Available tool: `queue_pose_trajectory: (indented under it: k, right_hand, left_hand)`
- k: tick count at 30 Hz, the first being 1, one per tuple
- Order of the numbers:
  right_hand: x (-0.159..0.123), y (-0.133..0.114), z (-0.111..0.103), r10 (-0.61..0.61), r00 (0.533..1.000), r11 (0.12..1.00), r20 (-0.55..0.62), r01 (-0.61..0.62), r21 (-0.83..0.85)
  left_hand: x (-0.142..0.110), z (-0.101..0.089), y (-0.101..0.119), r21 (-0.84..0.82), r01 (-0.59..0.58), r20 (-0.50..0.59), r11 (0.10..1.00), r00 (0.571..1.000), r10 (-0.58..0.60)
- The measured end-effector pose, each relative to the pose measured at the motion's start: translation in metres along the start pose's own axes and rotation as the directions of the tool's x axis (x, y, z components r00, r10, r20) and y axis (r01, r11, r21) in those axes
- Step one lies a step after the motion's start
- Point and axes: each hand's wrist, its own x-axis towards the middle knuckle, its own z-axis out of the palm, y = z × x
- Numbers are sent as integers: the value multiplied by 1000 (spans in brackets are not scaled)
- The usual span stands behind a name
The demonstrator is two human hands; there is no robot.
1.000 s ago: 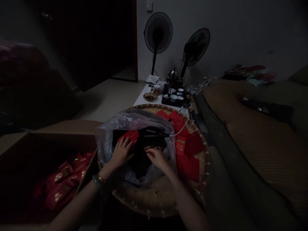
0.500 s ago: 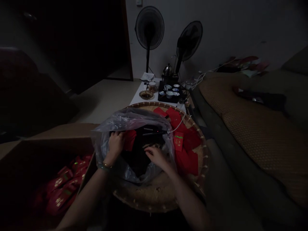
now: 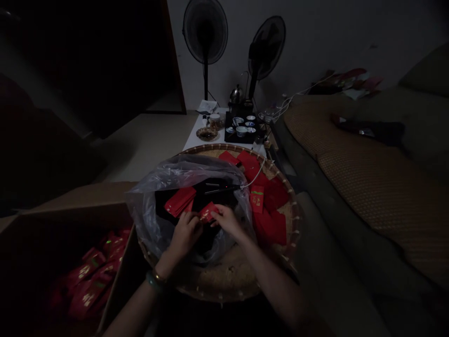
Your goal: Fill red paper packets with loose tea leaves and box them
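Observation:
Between my two hands is a small red envelope (image 3: 206,213) with gold print, over the dark inside of a clear plastic bag (image 3: 164,175). My left hand (image 3: 187,229) pinches its left end, and my right hand (image 3: 224,219) grips the right end with thumb and fingers. Just beyond my left hand lies a stack of red envelopes (image 3: 180,201) in the bag. A thin dark tool (image 3: 222,189) with a white cord and a small red light rests across the bag's far side. The bag sits on a round woven bamboo tray (image 3: 228,281).
More red packets (image 3: 268,227) lie along the tray's right side. At left, a cardboard box (image 3: 80,196) holds several red packets (image 3: 93,281). Behind the tray stands a low white table (image 3: 191,140) with a black tea tray (image 3: 229,136) and cups. A sofa (image 3: 351,168) runs along the right.
My left hand has come away from the red envelopes at the bag's left and moved nearer my right hand. A single red envelope is now held between both hands. The view has shifted slightly.

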Motion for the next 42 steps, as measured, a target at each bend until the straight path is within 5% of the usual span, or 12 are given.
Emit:
queue_pose_trajectory:
  k: [3,7,9,12,20,28,32,36,42]
  right_hand:
    - [0,1,-5,-57,998,990,31,60,-129]
    - [-5,-1,-7,-164,986,923,20,161,-349]
    - [-9,-3,-5,-284,959,833,10,252,-493]
    - [-15,-3,-2,-406,912,674,60,343,-654]
    - [-17,6,2,-534,837,490,123,425,-761]
    - [-22,0,3,-599,792,445,118,452,-773]
    - [-23,-3,4,-594,802,442,61,389,-808]
    - [-23,-17,1,-549,825,451,133,427,-784]
    - [-35,-39,-11,-611,791,488,-20,357,-797]
  left_hand:
    - [-6,10,4,-294,179,9,939,983,-185]
    - [-9,19,-5,-653,539,302,532,830,-470]
    - [-12,20,-7,-713,594,382,372,774,-504]
    - [-13,21,-3,-748,600,377,283,736,-563]
    - [-13,21,3,-776,586,354,235,712,-607]
    - [-11,16,7,-778,583,350,233,710,-611]
    - [-13,19,4,-763,582,328,283,725,-606]
    - [-15,21,-2,-704,603,259,376,710,-655]
    - [-6,14,0,-560,682,231,470,674,-702]
